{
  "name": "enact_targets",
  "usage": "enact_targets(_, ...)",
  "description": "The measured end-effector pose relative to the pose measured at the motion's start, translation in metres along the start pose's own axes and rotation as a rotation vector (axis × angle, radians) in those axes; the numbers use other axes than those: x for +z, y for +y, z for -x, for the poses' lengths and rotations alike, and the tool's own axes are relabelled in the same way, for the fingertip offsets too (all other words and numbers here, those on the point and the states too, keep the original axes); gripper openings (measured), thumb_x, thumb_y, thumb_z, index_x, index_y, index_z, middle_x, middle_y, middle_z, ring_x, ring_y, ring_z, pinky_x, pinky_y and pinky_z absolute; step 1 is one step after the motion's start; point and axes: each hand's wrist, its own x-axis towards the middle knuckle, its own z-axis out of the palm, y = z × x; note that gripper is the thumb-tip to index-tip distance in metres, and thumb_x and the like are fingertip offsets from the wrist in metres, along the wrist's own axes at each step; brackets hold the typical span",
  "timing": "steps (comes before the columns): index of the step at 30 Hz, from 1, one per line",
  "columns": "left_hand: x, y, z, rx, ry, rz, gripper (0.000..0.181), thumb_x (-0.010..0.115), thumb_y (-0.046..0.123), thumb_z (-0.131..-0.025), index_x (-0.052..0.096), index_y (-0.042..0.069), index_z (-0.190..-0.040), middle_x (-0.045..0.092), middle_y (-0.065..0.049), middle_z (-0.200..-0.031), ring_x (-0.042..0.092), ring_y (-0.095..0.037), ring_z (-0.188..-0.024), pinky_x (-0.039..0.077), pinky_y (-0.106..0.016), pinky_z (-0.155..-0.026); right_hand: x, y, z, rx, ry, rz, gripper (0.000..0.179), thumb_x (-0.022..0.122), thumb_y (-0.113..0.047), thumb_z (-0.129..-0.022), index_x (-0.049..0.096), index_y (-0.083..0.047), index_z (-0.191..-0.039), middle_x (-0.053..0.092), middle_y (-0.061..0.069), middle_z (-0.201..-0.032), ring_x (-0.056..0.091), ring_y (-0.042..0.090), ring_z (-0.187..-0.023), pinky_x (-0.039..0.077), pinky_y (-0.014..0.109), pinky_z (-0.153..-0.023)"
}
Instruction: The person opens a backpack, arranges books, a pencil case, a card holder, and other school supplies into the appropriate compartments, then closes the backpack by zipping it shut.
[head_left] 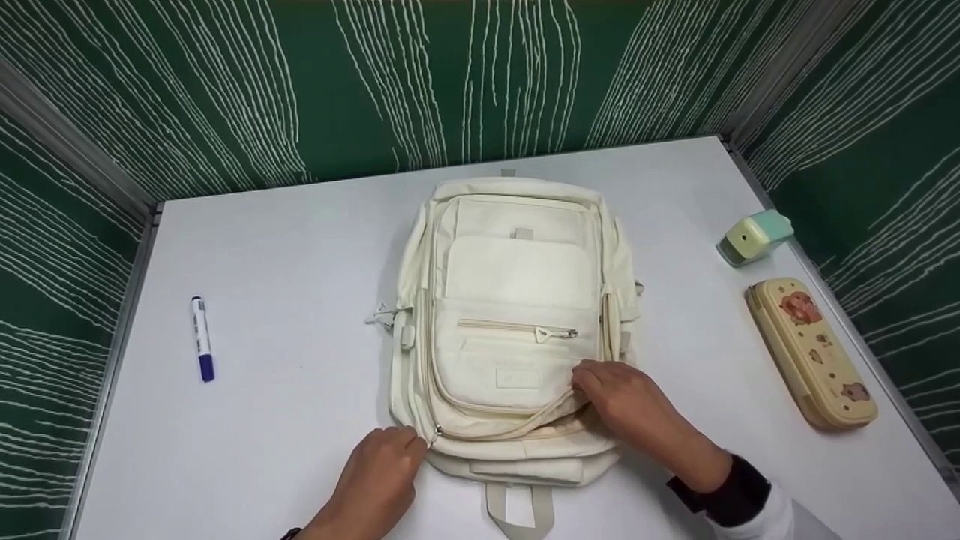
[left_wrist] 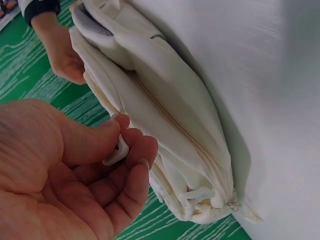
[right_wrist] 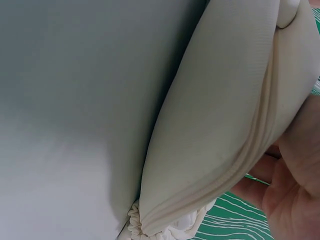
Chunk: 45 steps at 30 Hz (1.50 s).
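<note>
Cream fabric backpack, one, lying front up at the centre of the white surface, its carry loop toward the near edge. I count these containers on it: a large compartment whose zip is parted along the near side, the gap widest beside the right hand, with pale beige lining showing and any contents too shaded for me to make out; and a front pocket with a straight zip across it, its inside hidden from me.

Hands, two. Left hand: at the near left corner of the backpack, thumb and forefinger pinching a pale zip pull. Right hand: at the near right, fingers curled on the edge of the parted front panel, holding it.

Pencil case, one, yellow with printed animal figures, closed, lying along the right edge; I cannot see inside. Pencil sharpener, one, green and yellow, just beyond the case. Marker, one, white with a blue cap, well apart at left.
</note>
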Motion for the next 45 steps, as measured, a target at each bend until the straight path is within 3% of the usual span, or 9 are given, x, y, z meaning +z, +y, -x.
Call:
enact_targets(11,-0.001,0.0,0.006,-0.041,-0.019,0.013,0.025,0.082,-0.018,-0.066,0.072,-0.001,-0.082,0.061,-0.005,-0.071,0.06,-0.013,-0.065,0.049,-0.029,-0.057,0.01,0.006,-0.018,-0.029,-0.025,-0.024,0.041,0.069,0.025,-0.066,0.059,-0.004,-0.094,0.064,0.003,-0.088,0.067,0.019,-0.076,0.06,0.037,-0.077)
enact_targets(18,0.001,-0.003,0.008,-0.056,-0.023,0.065,0.026,0.081,-0.019,-0.066,0.072,-0.002,-0.083,0.059,-0.003,-0.07,0.057,-0.009,-0.064,0.048,-0.026,-0.056,0.011,0.006,-0.021,-0.03,-0.006,-0.021,0.033,0.067,0.022,-0.074,0.062,-0.002,-0.095,0.069,0.008,-0.092,0.072,0.023,-0.083,0.06,0.04,-0.079)
enact_targets(22,0.003,-0.006,0.01,-0.068,0.028,0.082,0.027,0.078,-0.02,-0.067,0.071,0.0,-0.082,0.058,-0.002,-0.072,0.055,-0.01,-0.064,0.046,-0.027,-0.056,0.003,-0.005,-0.018,-0.035,0.004,-0.01,0.025,0.068,0.015,-0.08,0.067,-0.003,-0.096,0.073,0.01,-0.101,0.072,0.026,-0.093,0.059,0.043,-0.082)
enact_targets(27,0.001,-0.007,0.009,-0.099,0.097,0.101,0.03,0.07,-0.023,-0.068,0.07,0.001,-0.086,0.058,-0.002,-0.077,0.056,-0.012,-0.067,0.047,-0.028,-0.058,-0.007,-0.037,-0.018,-0.026,-0.052,-0.12,0.023,0.076,-0.003,-0.087,0.071,-0.008,-0.109,0.072,0.005,-0.111,0.068,0.021,-0.099,0.055,0.043,-0.086)
enact_targets(32,-0.005,-0.004,0.004,-0.16,0.137,0.221,0.024,0.067,-0.021,-0.079,0.071,-0.002,-0.092,0.058,0.0,-0.08,0.057,-0.008,-0.072,0.049,-0.027,-0.062,-0.002,-0.063,-0.028,-0.073,-0.072,-0.147,0.021,0.077,-0.015,-0.094,0.073,-0.01,-0.114,0.072,0.001,-0.111,0.067,0.018,-0.099,0.054,0.039,-0.084)
enact_targets(37,-0.007,-0.001,0.001,-0.184,0.187,0.307,0.02,0.065,-0.019,-0.085,0.069,0.0,-0.092,0.059,0.001,-0.081,0.058,-0.007,-0.075,0.05,-0.026,-0.063,0.005,-0.072,-0.039,-0.117,-0.022,-0.1,0.013,0.072,-0.013,-0.094,0.075,-0.011,-0.106,0.07,-0.002,-0.101,0.063,0.017,-0.089,0.052,0.034,-0.076)
enact_targets(45,-0.007,-0.009,-0.002,-0.202,0.239,0.275,0.024,0.065,-0.021,-0.082,0.07,0.001,-0.092,0.065,-0.002,-0.084,0.064,-0.01,-0.077,0.053,-0.028,-0.065,0.005,-0.076,-0.046,-0.102,0.028,-0.132,0.01,0.059,-0.008,-0.099,0.069,-0.01,-0.1,0.066,-0.003,-0.095,0.059,0.014,-0.082,0.048,0.029,-0.069)
